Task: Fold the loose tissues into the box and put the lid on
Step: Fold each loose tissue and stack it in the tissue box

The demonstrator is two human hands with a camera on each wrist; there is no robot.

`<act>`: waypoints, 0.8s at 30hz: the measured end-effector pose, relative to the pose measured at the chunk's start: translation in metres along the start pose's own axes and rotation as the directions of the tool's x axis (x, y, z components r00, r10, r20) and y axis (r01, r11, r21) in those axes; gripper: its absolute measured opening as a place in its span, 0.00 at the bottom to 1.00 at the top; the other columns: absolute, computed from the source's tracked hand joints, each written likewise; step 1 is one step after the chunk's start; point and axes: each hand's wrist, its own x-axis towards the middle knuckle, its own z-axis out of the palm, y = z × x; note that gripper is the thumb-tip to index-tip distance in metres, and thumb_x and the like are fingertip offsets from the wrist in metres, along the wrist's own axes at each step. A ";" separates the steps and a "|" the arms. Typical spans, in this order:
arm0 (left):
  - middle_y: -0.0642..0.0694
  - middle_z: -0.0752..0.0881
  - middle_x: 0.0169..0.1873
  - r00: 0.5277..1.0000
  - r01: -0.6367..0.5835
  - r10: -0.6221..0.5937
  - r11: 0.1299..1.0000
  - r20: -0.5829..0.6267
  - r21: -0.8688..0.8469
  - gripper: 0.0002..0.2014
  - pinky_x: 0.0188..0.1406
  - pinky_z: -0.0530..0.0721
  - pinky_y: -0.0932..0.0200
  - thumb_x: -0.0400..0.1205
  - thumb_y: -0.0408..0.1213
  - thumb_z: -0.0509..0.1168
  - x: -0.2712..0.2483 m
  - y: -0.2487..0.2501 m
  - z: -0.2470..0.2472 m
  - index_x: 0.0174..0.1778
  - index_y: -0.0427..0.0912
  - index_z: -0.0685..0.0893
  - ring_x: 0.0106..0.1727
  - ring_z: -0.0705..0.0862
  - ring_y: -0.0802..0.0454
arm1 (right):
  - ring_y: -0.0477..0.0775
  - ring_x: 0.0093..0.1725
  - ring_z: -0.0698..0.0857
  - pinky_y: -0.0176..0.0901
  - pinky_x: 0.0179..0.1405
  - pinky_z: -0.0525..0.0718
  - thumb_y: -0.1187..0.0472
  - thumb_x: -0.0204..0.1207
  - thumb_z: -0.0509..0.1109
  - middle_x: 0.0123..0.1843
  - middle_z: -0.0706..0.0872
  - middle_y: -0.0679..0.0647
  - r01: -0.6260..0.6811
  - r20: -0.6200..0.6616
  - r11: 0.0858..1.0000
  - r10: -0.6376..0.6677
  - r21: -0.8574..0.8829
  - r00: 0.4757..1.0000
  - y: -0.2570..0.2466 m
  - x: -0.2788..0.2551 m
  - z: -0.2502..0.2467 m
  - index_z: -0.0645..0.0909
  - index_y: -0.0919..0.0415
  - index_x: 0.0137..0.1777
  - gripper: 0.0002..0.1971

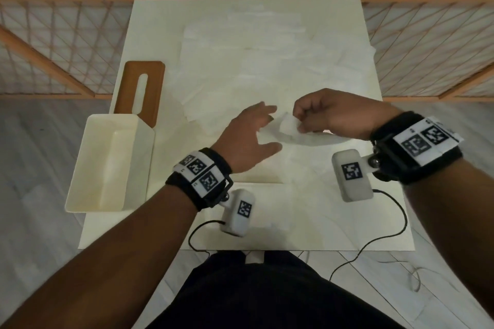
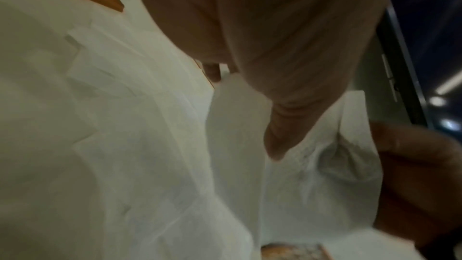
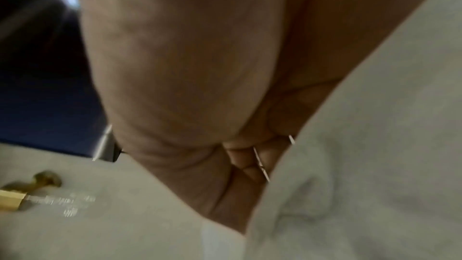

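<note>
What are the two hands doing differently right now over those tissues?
The right hand has its fingers curled and pinches a lifted tissue; the left hand has spread, straight fingers and grips nothing. The right hand sits raised over the tissue it lifts, while the left hand reaches in low beside it. Both hover over the table, near the middle, wearing marked wristbands.

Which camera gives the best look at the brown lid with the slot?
The head view: the whole lid shows there, lying flat on the table behind the open box, slot facing up. The left wrist view catches at most a blurred brown patch; the right wrist view shows none of it.
</note>
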 end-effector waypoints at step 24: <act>0.49 0.88 0.59 0.858 0.148 -0.435 0.717 -0.272 -0.681 0.18 0.47 0.87 0.61 0.84 0.35 0.69 -0.054 -0.042 -0.029 0.62 0.64 0.82 0.52 0.90 0.53 | 0.61 0.59 0.91 0.66 0.62 0.86 0.72 0.66 0.82 0.80 0.73 0.41 0.249 -0.368 0.696 0.024 0.674 0.930 0.032 -0.005 0.076 0.73 0.40 0.79 0.44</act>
